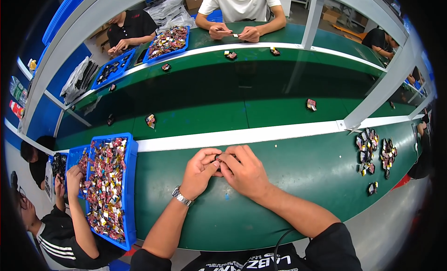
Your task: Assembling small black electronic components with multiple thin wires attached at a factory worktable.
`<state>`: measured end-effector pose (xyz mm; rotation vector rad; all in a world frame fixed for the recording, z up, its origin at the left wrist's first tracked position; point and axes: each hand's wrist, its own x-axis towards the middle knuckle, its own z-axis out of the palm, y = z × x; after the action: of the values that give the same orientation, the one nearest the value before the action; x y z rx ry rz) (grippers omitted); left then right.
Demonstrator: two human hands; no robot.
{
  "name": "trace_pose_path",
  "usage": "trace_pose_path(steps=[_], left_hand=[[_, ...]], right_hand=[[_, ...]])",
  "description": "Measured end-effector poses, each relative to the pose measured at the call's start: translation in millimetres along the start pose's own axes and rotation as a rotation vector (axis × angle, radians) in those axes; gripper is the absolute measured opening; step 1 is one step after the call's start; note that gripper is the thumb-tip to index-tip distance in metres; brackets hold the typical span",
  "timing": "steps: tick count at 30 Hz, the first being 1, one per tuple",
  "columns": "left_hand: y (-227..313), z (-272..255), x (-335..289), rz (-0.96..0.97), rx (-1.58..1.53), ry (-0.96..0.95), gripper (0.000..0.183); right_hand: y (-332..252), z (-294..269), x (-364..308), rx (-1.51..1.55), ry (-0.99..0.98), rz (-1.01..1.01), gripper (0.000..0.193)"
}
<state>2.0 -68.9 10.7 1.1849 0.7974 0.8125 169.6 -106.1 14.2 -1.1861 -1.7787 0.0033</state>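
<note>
My left hand [197, 173], with a metal watch on its wrist, and my right hand [247, 173] meet over the green table. The fingers of both are closed around a small black part [217, 157], most of which they hide. To their left stands a blue tray [132, 192] heaped with small wired parts [106, 178] in red, white and yellow. Off to the right lie two clusters of similar black-and-red pieces [366, 152], [387, 155], and a single piece [372, 188] sits nearer me.
Beyond a white rail [242, 136], a green conveyor belt [205, 124] carries scattered pieces [150, 121]. Grey posts [377, 87] rise on the right. A co-worker's arm [84, 215] reaches into a tray at left. Other people sit across the belt beside more blue trays [187, 40].
</note>
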Motion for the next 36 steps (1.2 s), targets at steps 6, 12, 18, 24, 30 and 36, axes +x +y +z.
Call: trace_pose_path(steps=[6,12,18,24,30,36], left_hand=[[-3.2,-1.4,0.7,0.005,0.012,0.047,0.023],[-6.6,1.8,1.1,0.024,0.056,0.098,0.021],[-6.4,2.7,0.3,0.028,0.110,0.080,0.020],[-6.4,-0.1,-1.7,0.055,0.119,0.044,0.021],[-8.4,-1.4,1.1,0.061,0.119,-0.001,0.025],[-0.7,-3.5,-3.5,0.073,0.094,0.024,0.031]], right_hand=[[2.2,-2.2,1.1,0.148,-0.018,0.074,0.021],[5.2,1.0,-1.6,0.446,-0.078,0.398,0.016],[3.8,2.1,-3.0,0.446,-0.092,0.397,0.016],[2.5,1.2,-2.9,0.455,-0.091,0.391,0.015],[6.3,-1.3,-3.1,0.474,-0.102,0.389,0.014],[13.9,-6.2,7.1,0.492,-0.139,0.376,0.009]])
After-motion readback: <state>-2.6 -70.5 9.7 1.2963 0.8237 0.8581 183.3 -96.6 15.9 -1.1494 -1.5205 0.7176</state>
